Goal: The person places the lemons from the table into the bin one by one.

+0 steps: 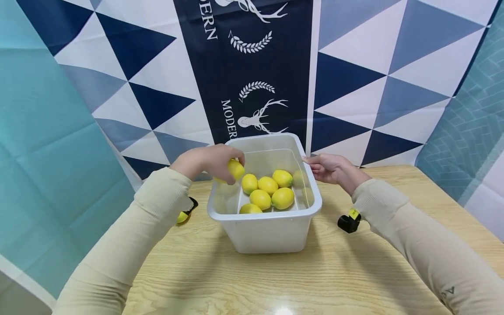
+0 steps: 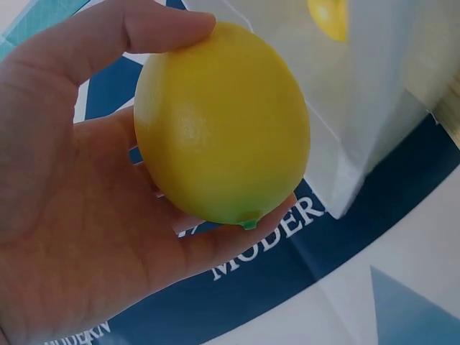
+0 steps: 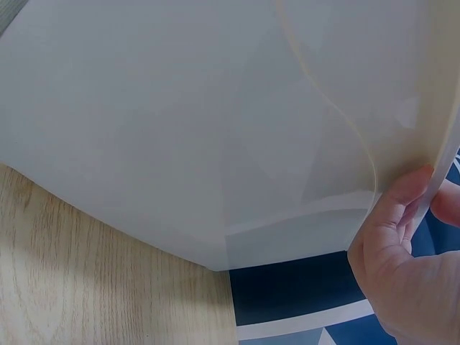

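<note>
A yellow lemon (image 2: 223,126) with a green tip sits in my left hand (image 1: 211,161), gripped between thumb and fingers. That hand is over the left rim of a pale grey plastic bin (image 1: 267,232). Inside the bin, several more lemons (image 1: 260,199) lie together on its floor. My right hand (image 1: 330,168) pinches the bin's right rim; in the right wrist view, the thumb and fingers (image 3: 388,223) are on either side of that edge.
The bin stands on a wooden table (image 1: 189,271). A black and yellow object (image 1: 185,213) lies by the left sleeve, and a black piece with a yellow label (image 1: 349,221) by the right sleeve. Behind hangs a patterned cloth (image 1: 350,87).
</note>
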A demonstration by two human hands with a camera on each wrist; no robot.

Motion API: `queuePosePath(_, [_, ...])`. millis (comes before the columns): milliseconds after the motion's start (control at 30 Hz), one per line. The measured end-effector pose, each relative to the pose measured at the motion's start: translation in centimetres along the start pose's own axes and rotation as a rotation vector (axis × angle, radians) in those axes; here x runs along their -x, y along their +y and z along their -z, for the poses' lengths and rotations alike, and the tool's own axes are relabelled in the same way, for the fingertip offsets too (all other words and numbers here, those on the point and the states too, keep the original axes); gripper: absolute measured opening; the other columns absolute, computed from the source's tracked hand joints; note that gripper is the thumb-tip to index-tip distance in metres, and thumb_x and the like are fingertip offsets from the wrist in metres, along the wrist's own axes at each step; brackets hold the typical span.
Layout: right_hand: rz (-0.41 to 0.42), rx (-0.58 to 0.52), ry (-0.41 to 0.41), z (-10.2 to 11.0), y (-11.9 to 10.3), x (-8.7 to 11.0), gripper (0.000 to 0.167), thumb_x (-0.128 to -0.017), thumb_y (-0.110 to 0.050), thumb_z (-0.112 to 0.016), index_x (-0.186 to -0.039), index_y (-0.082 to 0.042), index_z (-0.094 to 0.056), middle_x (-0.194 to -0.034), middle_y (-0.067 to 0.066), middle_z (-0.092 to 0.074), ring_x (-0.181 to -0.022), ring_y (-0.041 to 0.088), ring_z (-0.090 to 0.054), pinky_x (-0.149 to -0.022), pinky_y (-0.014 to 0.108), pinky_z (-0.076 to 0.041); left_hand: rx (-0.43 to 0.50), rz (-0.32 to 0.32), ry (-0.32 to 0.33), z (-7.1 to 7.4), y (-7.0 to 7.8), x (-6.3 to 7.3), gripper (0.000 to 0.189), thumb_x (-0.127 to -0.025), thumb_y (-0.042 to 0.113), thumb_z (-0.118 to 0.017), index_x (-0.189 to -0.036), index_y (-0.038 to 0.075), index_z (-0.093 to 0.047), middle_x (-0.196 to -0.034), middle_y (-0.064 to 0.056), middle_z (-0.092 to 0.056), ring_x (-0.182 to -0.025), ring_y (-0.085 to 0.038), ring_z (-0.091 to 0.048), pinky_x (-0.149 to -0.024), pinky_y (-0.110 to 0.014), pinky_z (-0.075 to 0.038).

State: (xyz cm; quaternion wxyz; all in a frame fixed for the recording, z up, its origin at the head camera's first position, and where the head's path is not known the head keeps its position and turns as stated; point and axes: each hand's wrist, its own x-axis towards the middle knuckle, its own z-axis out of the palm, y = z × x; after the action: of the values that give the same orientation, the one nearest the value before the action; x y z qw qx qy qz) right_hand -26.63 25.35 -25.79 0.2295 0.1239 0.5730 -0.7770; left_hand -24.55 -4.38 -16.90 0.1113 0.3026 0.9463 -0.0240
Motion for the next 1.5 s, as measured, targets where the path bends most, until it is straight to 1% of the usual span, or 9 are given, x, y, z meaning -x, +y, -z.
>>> queuePosePath(267, [0.004, 0.003, -0.001, 0.1, 0.1, 0.2, 0.017, -0.095, -0.015, -0.057, -0.107, -0.011, -0.045, -0.079, -0.002, -0.068, -0.075, 0.007, -0.065, -0.074, 0.017, -0.057, 0.036, -0.029, 0.010, 0.3, 0.7, -2.3, 0.043, -0.078, 0.019, -0.070, -0.119, 0.017, -0.057, -0.116, -0.004, -0.059, -0.102, -0.022, -0.052, -0.090, -0.033, -0.048])
queuePosePath(600, [0.007, -0.004, 0.013, 0.0, 0.2, 0.1, 0.018, -0.094, -0.013, -0.059, -0.106, -0.011, -0.047, -0.078, -0.001, -0.068, -0.075, 0.008, -0.066, -0.072, 0.018, -0.058, 0.084, 0.016, 0.030, -0.2, 0.9, -4.5, 0.045, -0.080, 0.024, -0.069, -0.121, 0.015, -0.056, -0.115, -0.004, -0.059, -0.101, -0.021, -0.053, -0.090, -0.033, -0.049])
queuePosePath(767, [0.011, -0.014, 0.020, -0.1, 0.3, -0.1, 0.018, -0.094, -0.012, -0.059, -0.107, -0.011, -0.047, -0.079, -0.001, -0.068, -0.075, 0.008, -0.065, -0.074, 0.019, -0.058, 0.099, 0.042, 0.020, -0.6, 1.0, -5.1, 0.047, -0.079, 0.023, -0.069, -0.124, 0.013, -0.055, -0.118, -0.005, -0.060, -0.102, -0.022, -0.054, -0.091, -0.033, -0.051])
queuePosePath(867, [0.014, -0.011, 0.019, -0.1, 0.3, -0.1, 0.017, -0.094, -0.012, -0.058, -0.107, -0.011, -0.047, -0.079, -0.001, -0.068, -0.075, 0.008, -0.065, -0.073, 0.019, -0.058, 0.067, 0.062, 0.033, -0.7, 1.0, -5.2, 0.049, -0.081, 0.020, -0.067, -0.127, 0.011, -0.054, -0.124, -0.007, -0.057, -0.107, -0.023, -0.052, -0.096, -0.035, -0.049])
queuePosePath(1000, [0.019, -0.011, 0.017, 0.1, 0.2, 0.0, 0.015, -0.095, -0.013, -0.056, -0.106, -0.010, -0.047, -0.077, -0.001, -0.068, -0.073, 0.008, -0.065, -0.071, 0.018, -0.058, 0.038, 0.083, 0.092, -0.4, 1.2, -5.1, 0.051, -0.081, 0.015, -0.065, -0.131, 0.009, -0.052, -0.132, -0.011, -0.049, -0.112, -0.025, -0.048, -0.102, -0.039, -0.046])
queuePosePath(1167, [0.019, -0.014, 0.004, -0.1, 0.1, 0.1, 0.013, -0.095, -0.013, -0.056, -0.104, -0.011, -0.048, -0.076, -0.001, -0.069, -0.073, 0.007, -0.066, -0.071, 0.018, -0.058, 0.046, 0.110, 0.151, 0.2, 0.9, -3.8, 0.051, -0.082, 0.013, -0.064, -0.131, 0.010, -0.051, -0.133, -0.013, -0.046, -0.112, -0.026, -0.049, -0.101, -0.040, -0.047])
queuePosePath(1233, [0.016, -0.015, 0.005, -0.1, 0.1, 0.2, 0.013, -0.095, -0.013, -0.056, -0.105, -0.010, -0.048, -0.076, -0.001, -0.069, -0.073, 0.008, -0.066, -0.071, 0.019, -0.058, 0.054, 0.120, 0.170, 0.3, 0.7, -3.3, 0.051, -0.083, 0.014, -0.064, -0.132, 0.010, -0.050, -0.136, -0.013, -0.045, -0.117, -0.027, -0.048, -0.103, -0.041, -0.046])
queuePosePath(1400, [0.013, 0.002, 0.016, -0.1, 0.1, 0.0, 0.014, -0.095, -0.013, -0.055, -0.106, -0.011, -0.046, -0.077, -0.001, -0.068, -0.074, 0.008, -0.065, -0.071, 0.019, -0.058, 0.093, 0.152, 0.250, -0.2, -0.7, -1.8, 0.054, -0.085, 0.019, -0.063, -0.136, 0.010, -0.047, -0.146, -0.015, -0.038, -0.130, -0.031, -0.043, -0.108, -0.047, -0.044])
queuePosePath(1500, [0.016, 0.016, 0.018, -0.1, 0.1, -0.1, 0.014, -0.096, -0.014, -0.055, -0.106, -0.011, -0.047, -0.077, -0.002, -0.068, -0.074, 0.008, -0.065, -0.072, 0.018, -0.058, 0.125, 0.185, 0.301, -0.8, -1.8, -0.8, 0.056, -0.086, 0.020, -0.062, -0.138, 0.009, -0.044, -0.148, -0.017, -0.037, -0.132, -0.033, -0.042, -0.109, -0.049, -0.043])
